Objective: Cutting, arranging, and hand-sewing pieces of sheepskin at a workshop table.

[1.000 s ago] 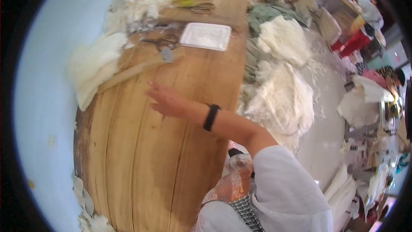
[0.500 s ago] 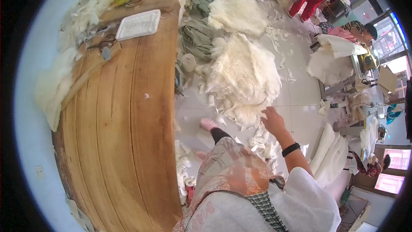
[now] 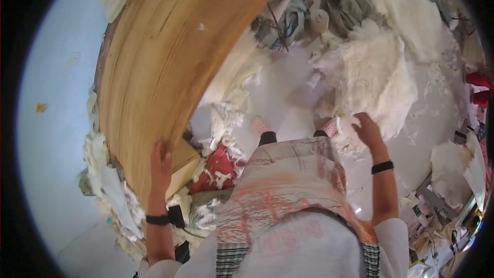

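My left hand (image 3: pixel 161 163) is over the near end of the wooden table (image 3: pixel 154 62), close to its right edge; its fingers look loosely extended and hold nothing I can see. Whether it touches the wood I cannot tell. Out to the right, my right hand (image 3: pixel 369 131) hangs with loosely bent fingers apart, nothing in them. Behind that hand, a shaggy cream sheepskin (image 3: pixel 375 77) lies on the floor. A second cream fleece (image 3: pixel 409 18) is farther back. Dark bands circle both wrists.
Wool scraps (image 3: pixel 224 121) and a red cloth (image 3: pixel 218 167) lie beside the table. Grey-green fabric (image 3: pixel 350 2) and a white roll (image 3: pixel 319 20) are at the back. My pink shoes (image 3: pixel 260 125) stand on the pale floor (image 3: pixel 280 82). More scraps (image 3: pixel 116 190) line the wall at left.
My view has turned left and lower, so the table and fleeces appear shifted. My left hand has come into view over the table's near end. My right hand stays empty.
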The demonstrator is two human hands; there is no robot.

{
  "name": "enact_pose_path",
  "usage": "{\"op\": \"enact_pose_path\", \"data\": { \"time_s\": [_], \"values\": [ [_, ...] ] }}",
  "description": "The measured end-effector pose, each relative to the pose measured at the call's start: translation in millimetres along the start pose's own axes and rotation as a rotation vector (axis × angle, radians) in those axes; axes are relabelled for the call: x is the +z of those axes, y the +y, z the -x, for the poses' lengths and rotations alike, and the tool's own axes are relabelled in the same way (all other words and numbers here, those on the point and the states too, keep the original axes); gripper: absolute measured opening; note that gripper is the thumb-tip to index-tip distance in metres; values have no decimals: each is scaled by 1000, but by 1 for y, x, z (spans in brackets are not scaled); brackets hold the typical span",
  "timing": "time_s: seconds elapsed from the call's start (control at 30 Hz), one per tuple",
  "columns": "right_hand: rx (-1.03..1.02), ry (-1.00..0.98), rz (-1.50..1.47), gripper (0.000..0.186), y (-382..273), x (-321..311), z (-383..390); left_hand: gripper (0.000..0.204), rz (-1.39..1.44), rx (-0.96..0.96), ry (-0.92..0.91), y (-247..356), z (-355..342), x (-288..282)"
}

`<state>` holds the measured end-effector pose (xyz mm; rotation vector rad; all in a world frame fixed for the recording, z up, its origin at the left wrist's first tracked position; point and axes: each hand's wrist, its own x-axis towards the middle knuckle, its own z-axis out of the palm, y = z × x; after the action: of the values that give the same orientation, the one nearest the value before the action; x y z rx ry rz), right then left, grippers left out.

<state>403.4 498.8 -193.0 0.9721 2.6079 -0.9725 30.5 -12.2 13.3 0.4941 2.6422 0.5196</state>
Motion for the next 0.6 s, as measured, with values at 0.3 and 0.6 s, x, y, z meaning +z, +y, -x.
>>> {"op": "enact_pose_path", "data": {
  "time_s": [0.3,0.6],
  "values": [
    [146,-179,166,34,138,-39,38,96,-581,52,76,119,-84,43],
    [-32,-270,194,35,123,-31,42,110,-590,-53,75,125,-79,56]
  ]
}}
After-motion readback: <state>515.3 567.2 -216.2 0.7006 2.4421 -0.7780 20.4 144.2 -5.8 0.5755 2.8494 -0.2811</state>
